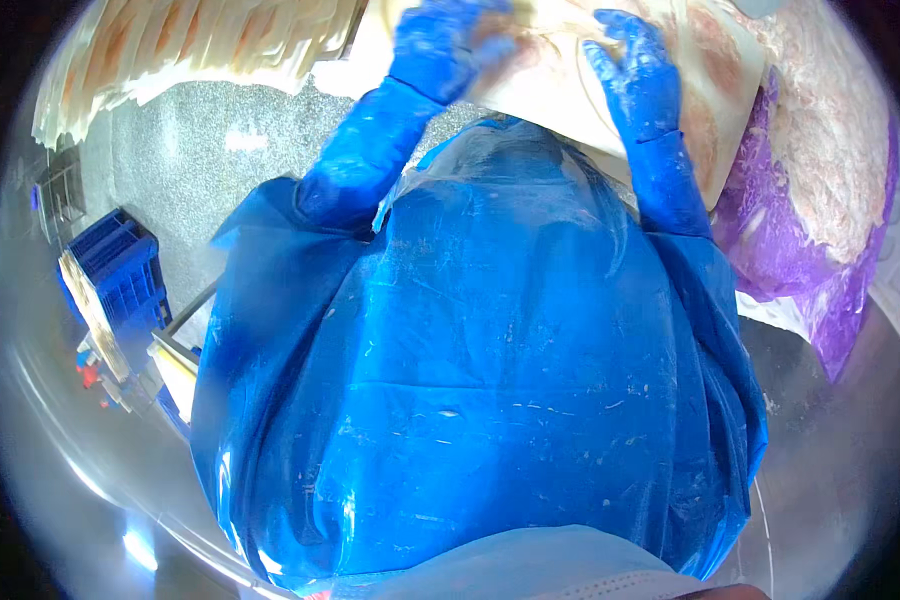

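Observation:
A powdery blue glove covers my left hand [450, 45], which is over the left part of a pale board [550, 95]. Motion smears its fingers, so what they may hold is unclear. Further right, my right hand [638, 75], also in a dusted blue glove, is over the same board with thumb and fingers spread and nothing visible between them. Between the hands lies a blurred, thin cream-coloured piece [560, 18], partly beyond the upper edge of the view. Pinkish-brown smears mark the board.
Long pale strips with reddish patches [200, 40] line the upper left. At right, a purple plastic sheet [760, 240] holds a heap of pale, shredded-looking material [830, 150]. Stacked blue crates [120, 265] stand at left on the floor. A blue apron [510, 330] covers my body.

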The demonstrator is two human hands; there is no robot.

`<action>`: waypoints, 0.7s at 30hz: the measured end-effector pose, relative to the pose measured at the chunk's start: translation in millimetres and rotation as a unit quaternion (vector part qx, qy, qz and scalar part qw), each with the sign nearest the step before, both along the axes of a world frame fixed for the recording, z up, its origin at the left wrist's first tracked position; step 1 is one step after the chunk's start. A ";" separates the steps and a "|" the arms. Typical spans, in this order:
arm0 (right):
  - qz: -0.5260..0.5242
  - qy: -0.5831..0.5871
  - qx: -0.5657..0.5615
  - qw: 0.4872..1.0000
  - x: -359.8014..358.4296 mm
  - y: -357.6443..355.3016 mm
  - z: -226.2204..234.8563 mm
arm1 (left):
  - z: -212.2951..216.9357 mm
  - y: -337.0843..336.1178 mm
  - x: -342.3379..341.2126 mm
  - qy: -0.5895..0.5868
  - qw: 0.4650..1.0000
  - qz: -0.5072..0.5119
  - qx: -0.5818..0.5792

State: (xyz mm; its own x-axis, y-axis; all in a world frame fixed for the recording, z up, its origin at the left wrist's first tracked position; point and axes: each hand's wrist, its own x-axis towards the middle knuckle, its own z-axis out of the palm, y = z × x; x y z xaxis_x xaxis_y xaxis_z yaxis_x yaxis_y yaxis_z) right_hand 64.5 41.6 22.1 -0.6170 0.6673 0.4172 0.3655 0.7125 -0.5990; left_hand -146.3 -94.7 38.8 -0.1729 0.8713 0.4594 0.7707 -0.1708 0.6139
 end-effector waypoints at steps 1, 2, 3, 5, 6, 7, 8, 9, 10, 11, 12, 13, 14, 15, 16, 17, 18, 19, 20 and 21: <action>0.015 -0.033 0.012 0.999 -8.3 -8.4 -1.5 | 3.2 5.8 19.2 0.077 0.994 0.018 -0.075; 0.029 -0.065 0.023 0.997 -12.5 -14.1 -5.3 | -12.9 6.6 24.6 0.145 0.988 0.027 -0.046; 0.069 -0.116 0.032 0.990 -15.0 -20.1 -11.6 | -25.8 4.4 22.7 0.218 0.975 0.040 -0.016; 0.060 -0.186 0.066 0.978 -20.0 -23.5 -6.2 | -38.8 9.8 -0.6 0.165 0.985 0.031 -0.046; 0.060 -0.186 0.067 0.978 -14.9 -17.8 -11.1 | -41.7 10.0 -9.7 0.107 0.991 0.011 -0.075; 0.067 -0.140 0.030 0.987 -4.4 -7.3 -16.6 | -36.8 10.1 -13.6 0.105 0.992 0.010 -0.072; 0.074 -0.094 -0.007 0.993 3.6 0.3 -24.3 | -31.5 11.0 -18.2 0.104 0.992 0.004 -0.077; 0.079 -0.088 -0.009 0.993 -1.5 -4.6 -15.0 | -25.4 6.5 -23.4 0.111 0.990 0.004 -0.088; 0.073 -0.052 -0.036 0.995 -4.7 -10.2 -4.7 | -32.1 8.4 -30.0 0.151 0.988 -0.013 0.024; 0.058 -0.025 -0.061 0.996 -5.5 -14.8 3.2 | -29.7 12.7 -24.5 0.147 0.989 -0.016 0.025; 0.075 -0.056 -0.013 0.996 -10.5 -18.8 2.6 | -26.1 16.4 -17.4 0.126 0.992 -0.006 -0.001; 0.092 -0.131 0.007 0.987 -15.2 -26.5 1.8 | -22.0 16.2 -9.8 0.104 0.994 0.005 -0.026; 0.087 -0.157 0.012 0.984 -19.0 -29.9 -6.0 | -14.4 8.3 -2.5 0.179 0.975 -0.012 -0.133; 0.088 -0.183 0.021 0.979 -24.8 -30.5 -8.7 | -16.4 4.9 4.6 0.172 0.984 -0.027 -0.032; 0.090 -0.181 0.022 0.979 -23.2 -28.1 -8.5 | -32.9 5.0 0.3 0.193 0.981 -0.012 -0.012; 0.096 -0.156 -0.080 0.980 -18.6 -23.7 -5.7 | -38.2 8.7 -2.9 0.212 0.977 0.001 0.010; 0.101 -0.129 -0.181 0.970 -13.7 -20.0 -4.4 | -42.9 9.0 -8.3 0.210 0.978 0.000 0.011; 0.096 -0.132 -0.180 0.970 -5.7 -16.5 -7.2 | -34.4 13.1 -11.2 0.148 0.985 -0.026 -0.083; 0.087 -0.071 -0.220 0.969 3.0 -14.0 -12.0 | -30.5 16.1 -11.9 0.083 0.979 -0.052 -0.177; 0.085 -0.006 -0.260 0.962 3.3 -13.8 -10.2 | -32.0 17.3 -16.2 0.083 0.979 -0.052 -0.178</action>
State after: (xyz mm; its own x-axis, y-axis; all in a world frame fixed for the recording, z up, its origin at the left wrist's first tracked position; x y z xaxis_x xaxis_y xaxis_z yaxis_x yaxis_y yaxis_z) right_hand 67.8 27.8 11.9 -0.7384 0.6728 0.0462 0.2795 0.3676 -0.8870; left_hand -162.5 -77.4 6.8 -0.0242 0.9903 0.1368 0.8547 -0.0505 0.5167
